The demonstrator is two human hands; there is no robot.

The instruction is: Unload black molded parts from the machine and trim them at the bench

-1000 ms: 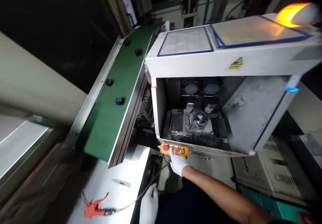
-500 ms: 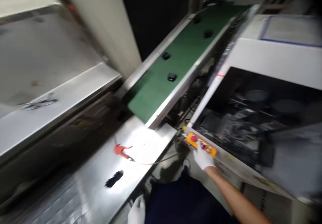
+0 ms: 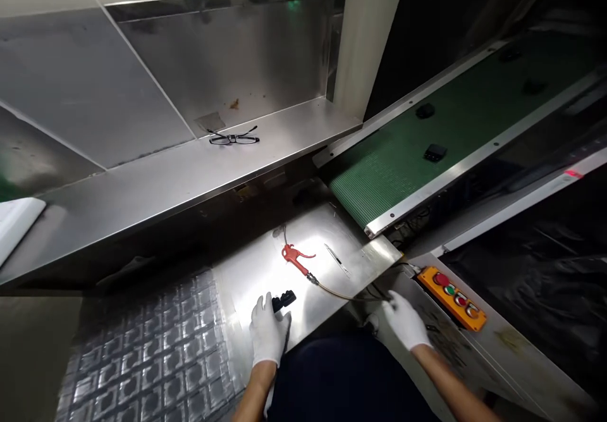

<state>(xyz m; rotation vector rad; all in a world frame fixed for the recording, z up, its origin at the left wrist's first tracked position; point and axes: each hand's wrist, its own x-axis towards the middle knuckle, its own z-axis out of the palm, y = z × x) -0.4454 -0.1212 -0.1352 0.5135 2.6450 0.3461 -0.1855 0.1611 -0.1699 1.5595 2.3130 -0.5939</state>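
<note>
My left hand (image 3: 269, 332), in a white glove, is over the metal table (image 3: 303, 327) with its fingers spread. Its fingertips are right beside small black moulded parts (image 3: 287, 298); whether they touch is unclear. My right hand (image 3: 406, 322), also gloved, hangs off the table's right edge with fingers extended and nothing visible in it. Close to its fingertips runs the hose (image 3: 334, 293) of a red air blow gun (image 3: 294, 257) lying on the table. A thin, pointed metal tool (image 3: 336, 259) lies right of the blow gun.
A green conveyor belt (image 3: 374, 175) carries several black parts (image 3: 435, 152). An orange push-button box (image 3: 453, 298) is fixed to the bin wall at right. Clear moulded trays (image 3: 152, 371) are at lower left. Eyeglasses (image 3: 234, 138) rest on the metal ledge (image 3: 284, 132).
My right hand has come off the orange button box and moved left of it. My left hand has risen from beside my body to the black parts. The view has swung left.
</note>
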